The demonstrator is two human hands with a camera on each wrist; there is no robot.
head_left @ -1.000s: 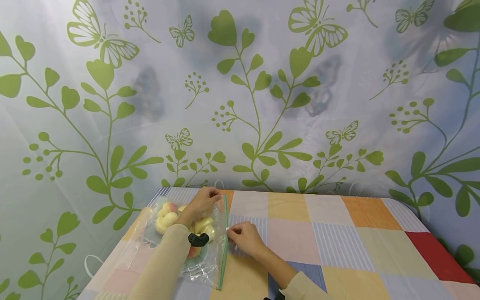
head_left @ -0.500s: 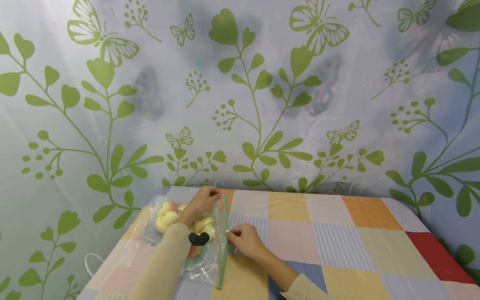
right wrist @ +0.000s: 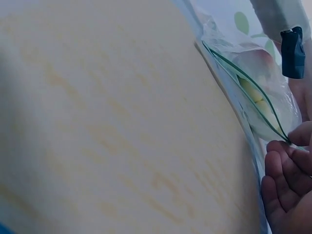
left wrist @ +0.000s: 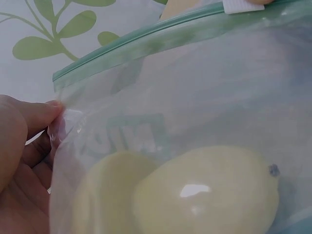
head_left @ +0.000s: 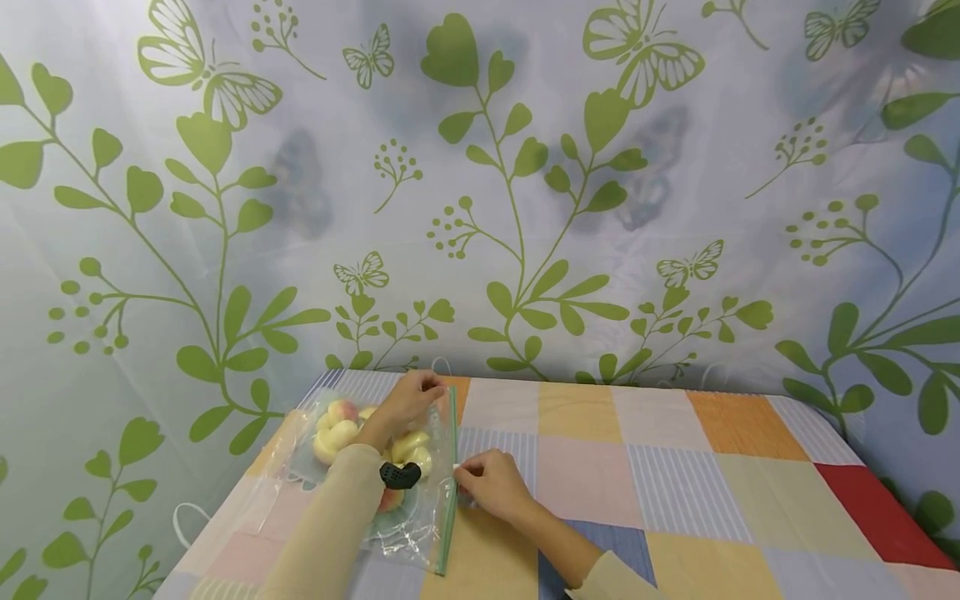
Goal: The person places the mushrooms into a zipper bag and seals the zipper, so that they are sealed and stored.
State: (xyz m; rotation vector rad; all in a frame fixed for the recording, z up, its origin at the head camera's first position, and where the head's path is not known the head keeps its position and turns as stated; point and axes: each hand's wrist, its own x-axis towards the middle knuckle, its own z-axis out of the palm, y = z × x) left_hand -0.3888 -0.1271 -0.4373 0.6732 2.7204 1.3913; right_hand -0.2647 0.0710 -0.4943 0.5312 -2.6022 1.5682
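A clear zip bag (head_left: 420, 542) with a green zip strip (head_left: 447, 521) lies on the left of the table. Inside it are several pale yellow fruits (left wrist: 207, 187), some with a red blush (head_left: 343, 410). My left hand (head_left: 408, 402) pinches the bag's side by the far end of the strip, thumb on the film (left wrist: 57, 107) in the left wrist view. With thumb and fingertips, my right hand (head_left: 495, 485) pinches the small white slider (left wrist: 242, 6) partway along the strip. In the right wrist view, the strip's two green edges (right wrist: 246, 78) bow apart and meet at the fingers.
A patchwork cloth (head_left: 585, 475) covers the table. Behind it hangs a pale curtain (head_left: 480, 275) with green leaves and butterflies. A white cord loop (head_left: 183, 525) hangs off the table's left side.
My right hand has slid slightly toward me along the strip with the slider. The left hand keeps its hold at the far end, and the head view has shifted a little.
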